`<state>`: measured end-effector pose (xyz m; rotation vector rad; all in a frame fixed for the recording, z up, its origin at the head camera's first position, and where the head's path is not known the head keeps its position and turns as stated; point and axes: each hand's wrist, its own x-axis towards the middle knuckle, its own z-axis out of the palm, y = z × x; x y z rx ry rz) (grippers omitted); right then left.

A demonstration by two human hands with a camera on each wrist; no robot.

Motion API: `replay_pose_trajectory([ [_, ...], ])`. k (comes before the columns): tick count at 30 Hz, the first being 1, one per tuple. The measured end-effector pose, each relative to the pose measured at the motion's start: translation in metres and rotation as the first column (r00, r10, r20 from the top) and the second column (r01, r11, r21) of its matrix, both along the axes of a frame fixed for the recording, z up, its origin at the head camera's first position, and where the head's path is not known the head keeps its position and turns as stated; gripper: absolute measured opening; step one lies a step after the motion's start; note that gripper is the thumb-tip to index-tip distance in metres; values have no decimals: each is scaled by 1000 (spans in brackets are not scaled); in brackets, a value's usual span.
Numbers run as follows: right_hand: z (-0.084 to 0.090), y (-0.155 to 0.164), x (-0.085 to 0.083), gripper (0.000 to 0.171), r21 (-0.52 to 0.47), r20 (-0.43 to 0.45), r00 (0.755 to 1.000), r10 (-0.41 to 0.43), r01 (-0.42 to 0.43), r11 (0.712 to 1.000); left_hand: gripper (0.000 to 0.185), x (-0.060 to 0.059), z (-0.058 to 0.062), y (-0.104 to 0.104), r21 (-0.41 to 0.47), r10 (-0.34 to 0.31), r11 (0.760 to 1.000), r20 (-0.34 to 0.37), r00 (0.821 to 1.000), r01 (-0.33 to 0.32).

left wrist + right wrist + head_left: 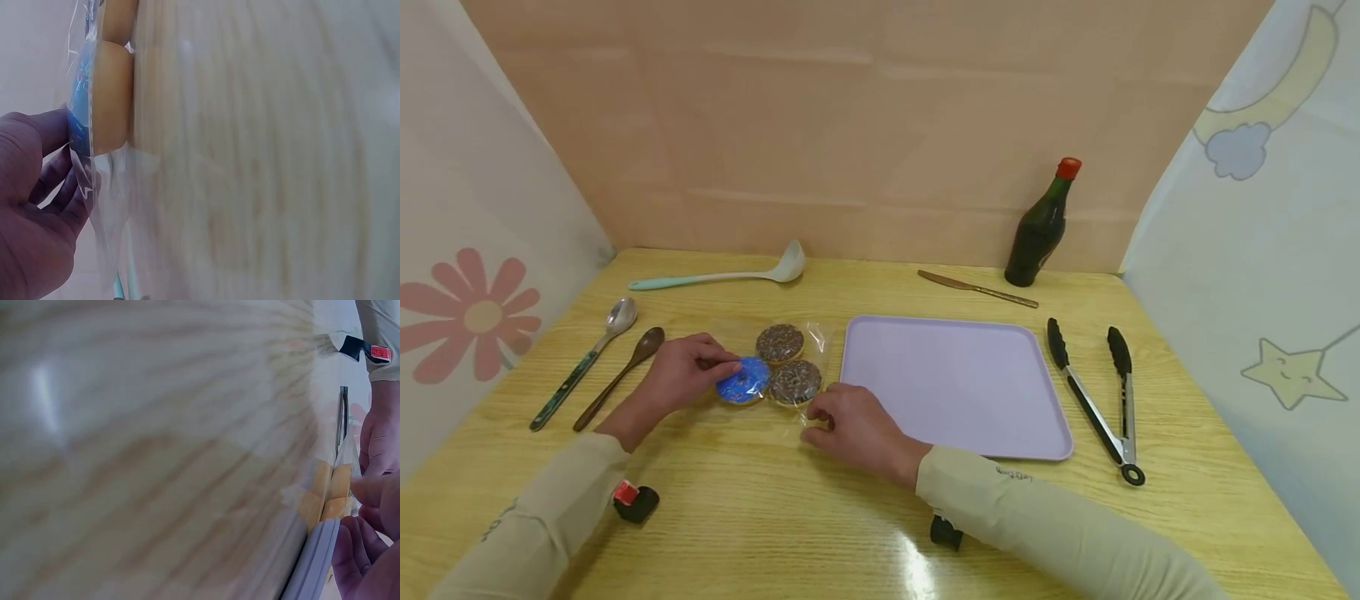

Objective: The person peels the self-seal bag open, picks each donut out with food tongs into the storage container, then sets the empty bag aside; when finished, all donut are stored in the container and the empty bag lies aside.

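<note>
Big wooden table (820, 517), and the largest thing on it is a lilac tray (955, 383) with nothing in it. Just left of the tray sits a clear bag (790, 367) holding three donuts: two chocolate-sprinkle ones (780, 342) and one blue one (743, 381).

The left hand (685, 371) pinches the bag at the blue donut, fingers curled over it. The right hand (853, 425) rests at the bag's near right corner, fingers bent down onto the plastic; can't tell for sure whether it's really gripping it.

Count of the rest: one pair of tongs (1097, 392) right of the tray, one dark bottle (1041, 225) with a red cap at the back, one ladle (722, 273), one knife (977, 288), two spoons, a metal one (587, 358) and a wooden one (621, 375), on the left.

The left wrist view shows the donuts' pale undersides edge-on (112, 94) and the plastic against the fingers (56, 131), which the head view doesn't. The right wrist view is mostly blurred tabletop, with the tray's edge (315, 562) beside the bag.
</note>
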<state>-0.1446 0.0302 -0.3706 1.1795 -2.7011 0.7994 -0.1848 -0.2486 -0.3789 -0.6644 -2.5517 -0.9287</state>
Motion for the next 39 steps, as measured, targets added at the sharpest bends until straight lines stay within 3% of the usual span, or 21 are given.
replay_pose_trajectory([
  [6,-2,-1,-2,5,-3,-52,999,9,-9,1000,4,1,0,1,6,10,1000,21,1000,-10],
  [16,-5,-1,-3,10,-47,-101,995,10,-15,999,4,1,0,0,9,18,1000,68,998,-19],
  [27,-9,4,-2,15,-179,133,991,-24,48,983,4,0,0,-1,4,27,1000,104,994,-27],
  [39,-12,13,1,18,-258,258,962,-87,155,954,5,-1,0,-1,8,29,1000,121,992,-30],
])
